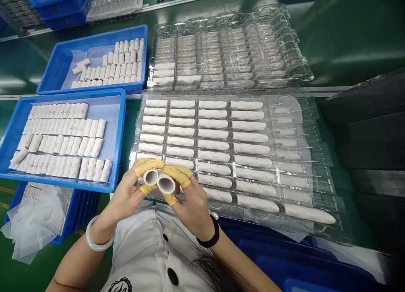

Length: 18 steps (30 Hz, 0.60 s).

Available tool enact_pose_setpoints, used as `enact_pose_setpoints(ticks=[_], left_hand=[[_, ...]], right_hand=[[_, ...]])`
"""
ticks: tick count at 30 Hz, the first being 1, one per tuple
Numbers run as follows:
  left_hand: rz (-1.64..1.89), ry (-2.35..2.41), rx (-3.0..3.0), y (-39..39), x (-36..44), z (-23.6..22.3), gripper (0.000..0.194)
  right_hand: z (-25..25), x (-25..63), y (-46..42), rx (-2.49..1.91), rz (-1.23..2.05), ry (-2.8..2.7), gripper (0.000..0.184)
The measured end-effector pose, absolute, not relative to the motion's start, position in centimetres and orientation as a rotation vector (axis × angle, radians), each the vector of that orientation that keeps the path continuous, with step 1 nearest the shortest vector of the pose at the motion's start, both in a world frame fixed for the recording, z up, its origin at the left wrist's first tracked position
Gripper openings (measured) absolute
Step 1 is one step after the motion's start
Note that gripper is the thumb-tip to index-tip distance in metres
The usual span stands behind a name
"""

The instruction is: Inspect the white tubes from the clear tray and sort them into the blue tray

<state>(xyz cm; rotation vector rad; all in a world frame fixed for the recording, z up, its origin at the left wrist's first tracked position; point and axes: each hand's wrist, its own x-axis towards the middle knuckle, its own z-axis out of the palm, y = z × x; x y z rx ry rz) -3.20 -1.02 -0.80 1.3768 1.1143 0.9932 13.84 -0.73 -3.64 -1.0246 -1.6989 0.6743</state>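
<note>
Two hollow white tubes are held side by side, their round open ends facing me. Yellow finger cots cover the fingertips of both hands. My left hand (131, 188) pinches the left tube (151, 177), and my right hand (186, 190) grips the slightly larger-looking right tube (166, 184). The two tubes touch or nearly touch; their far ends are hidden by the fingers. Just beyond the hands lies a clear plastic tray (267, 98) with rows of white tubes (215, 133) in its slots.
Two blue bins, a near one (122, 127) and a far one (144, 51), hold rows of short white tubes on the left. Behind the filled tray sits a stack of clear trays (228, 51). Crumpled translucent sheeting (41, 220) hangs at lower left. A dark panel (370, 157) stands at right.
</note>
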Motion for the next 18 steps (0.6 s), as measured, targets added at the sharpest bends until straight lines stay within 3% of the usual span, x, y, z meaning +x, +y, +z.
enact_pose_setpoints(ticks=[4,18], left_hand=[[1.0,1.093,1.45,-1.08,-3.03,-0.52,0.042],[1.101,1.158,1.617,-0.83,-2.85,-0.74,0.045]], right_hand=[[-4.01,13.91,-0.57,-1.008,0.513,-1.737,0.041],[-3.94,13.55,-0.31,-1.008,0.491,-1.735,0.042]])
